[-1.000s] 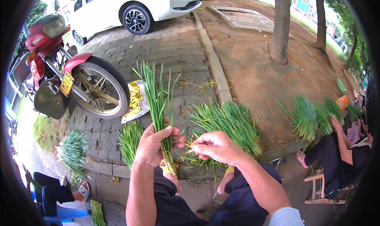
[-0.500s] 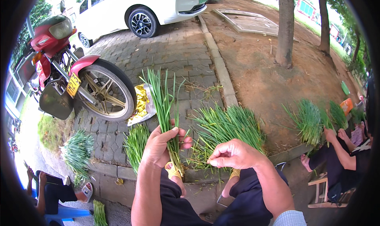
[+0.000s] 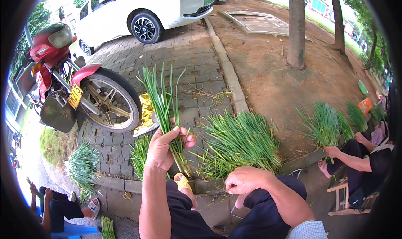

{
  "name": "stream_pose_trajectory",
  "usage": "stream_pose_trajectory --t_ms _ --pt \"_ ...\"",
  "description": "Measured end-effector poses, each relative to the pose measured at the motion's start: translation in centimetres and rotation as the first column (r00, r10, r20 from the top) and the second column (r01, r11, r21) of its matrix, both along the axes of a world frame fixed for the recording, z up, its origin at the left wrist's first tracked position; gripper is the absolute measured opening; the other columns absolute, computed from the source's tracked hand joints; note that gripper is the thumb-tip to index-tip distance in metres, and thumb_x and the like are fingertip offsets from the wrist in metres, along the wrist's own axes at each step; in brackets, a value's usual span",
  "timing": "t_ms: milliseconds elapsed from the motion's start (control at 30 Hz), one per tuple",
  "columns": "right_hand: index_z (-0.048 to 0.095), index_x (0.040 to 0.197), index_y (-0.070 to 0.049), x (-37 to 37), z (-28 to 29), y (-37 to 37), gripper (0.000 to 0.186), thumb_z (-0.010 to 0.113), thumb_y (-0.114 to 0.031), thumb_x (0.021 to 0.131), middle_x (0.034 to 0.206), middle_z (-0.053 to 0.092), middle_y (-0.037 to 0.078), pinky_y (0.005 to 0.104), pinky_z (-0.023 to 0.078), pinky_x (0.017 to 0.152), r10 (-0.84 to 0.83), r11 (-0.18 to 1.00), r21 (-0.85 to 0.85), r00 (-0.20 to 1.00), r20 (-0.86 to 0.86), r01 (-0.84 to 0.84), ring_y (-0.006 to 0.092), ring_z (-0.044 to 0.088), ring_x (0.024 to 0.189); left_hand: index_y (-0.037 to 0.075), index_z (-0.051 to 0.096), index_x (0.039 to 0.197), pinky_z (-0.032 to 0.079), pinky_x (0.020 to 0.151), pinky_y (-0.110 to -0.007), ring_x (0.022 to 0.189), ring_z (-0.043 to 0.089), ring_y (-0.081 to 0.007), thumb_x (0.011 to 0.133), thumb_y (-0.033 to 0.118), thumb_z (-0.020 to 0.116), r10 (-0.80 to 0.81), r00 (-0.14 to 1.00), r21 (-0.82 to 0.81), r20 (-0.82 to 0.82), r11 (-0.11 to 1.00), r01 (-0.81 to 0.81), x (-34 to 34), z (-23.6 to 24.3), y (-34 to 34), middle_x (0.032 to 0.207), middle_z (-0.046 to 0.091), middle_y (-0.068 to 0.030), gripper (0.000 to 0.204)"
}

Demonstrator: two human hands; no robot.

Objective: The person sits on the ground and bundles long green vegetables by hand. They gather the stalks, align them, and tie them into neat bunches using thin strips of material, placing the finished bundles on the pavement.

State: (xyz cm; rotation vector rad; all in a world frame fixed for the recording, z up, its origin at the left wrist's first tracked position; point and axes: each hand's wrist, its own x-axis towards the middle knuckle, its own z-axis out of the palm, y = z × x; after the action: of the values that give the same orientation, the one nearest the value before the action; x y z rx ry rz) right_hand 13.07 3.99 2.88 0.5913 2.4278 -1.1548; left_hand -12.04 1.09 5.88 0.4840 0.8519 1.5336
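My left hand (image 3: pixel 164 147) is closed around a bunch of garlic chives (image 3: pixel 157 96), its green leaves pointing up and away and its pale stem ends hanging down near my foot. The thumb lies across the stems, while some fingertips stick out to the right. Over my right knee, my right hand (image 3: pixel 250 178) is closed with its fingers bent together; whatever it may pinch is hidden. Just beyond it spreads a large loose pile of garlic chives (image 3: pixel 243 142). A smaller chive pile (image 3: pixel 140 153) lies left of my left wrist, partly hidden by it.
A red motorcycle (image 3: pixel 63 80) stands at the left beside a gold-coloured bag (image 3: pixel 146 113). Further back are a white car (image 3: pixel 121 13) and a tree trunk (image 3: pixel 296 34). At the right, another person's hand (image 3: pixel 332 152) holds chives; another person sits on a blue stool (image 3: pixel 75 229) at lower left.
My right hand has dropped lower, away from the bunch, toward my right knee. My left hand has shifted slightly left with the chives. The person at the right has moved a hand onto chives.
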Motion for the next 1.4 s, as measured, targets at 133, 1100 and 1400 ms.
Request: stream_pose_trajectory --t_ms 133,1100,1400 --pt "0.070 0.089 -0.009 -0.1 -1.1 0.2 0.019 0.061 -0.021 0.077 0.082 0.068 0.010 0.0406 0.049 0.068 -0.074 0.985 0.156 0.997 -0.032 0.079 0.0298 0.064 0.079 0.007 0.049 0.109 0.058 0.069 -0.043 0.078 0.064 -0.0304 0.089 0.004 0.056 0.007 1.000 0.035 -0.016 0.999 -0.006 0.0 0.0 0.1 0.083 0.061 -0.0109 0.021" --pt "0.069 0.082 -0.007 -4.8 -12.8 1.5 0.014 0.057 -0.010 0.075 0.086 0.069 0.014 0.0422 0.054 0.066 -0.290 0.806 0.528 0.956 -0.044 0.268 0.0303 0.068 0.081 0.006 0.045 0.111 0.056 0.071 -0.043 0.077 0.064 -0.0301 0.088 0.003 0.056 -0.065 0.992 -0.022 -0.104 0.998 0.063 2.2 0.0 0.5 0.083 0.061 -0.0123 0.026" --pt "0.070 0.085 -0.006 -5.0 -12.6 0.5 0.015 0.058 -0.013 0.078 0.088 0.068 0.015 0.0386 0.055 0.062 -0.291 0.750 0.609 0.955 -0.047 0.259 0.0266 0.068 0.084 0.006 0.043 0.114 0.056 0.071 -0.044 0.078 0.065 -0.0311 0.089 0.004 0.054 -0.070 0.992 -0.039 -0.104 0.997 0.067 2.7 -0.2 0.6 0.084 0.061 -0.0117 0.027"
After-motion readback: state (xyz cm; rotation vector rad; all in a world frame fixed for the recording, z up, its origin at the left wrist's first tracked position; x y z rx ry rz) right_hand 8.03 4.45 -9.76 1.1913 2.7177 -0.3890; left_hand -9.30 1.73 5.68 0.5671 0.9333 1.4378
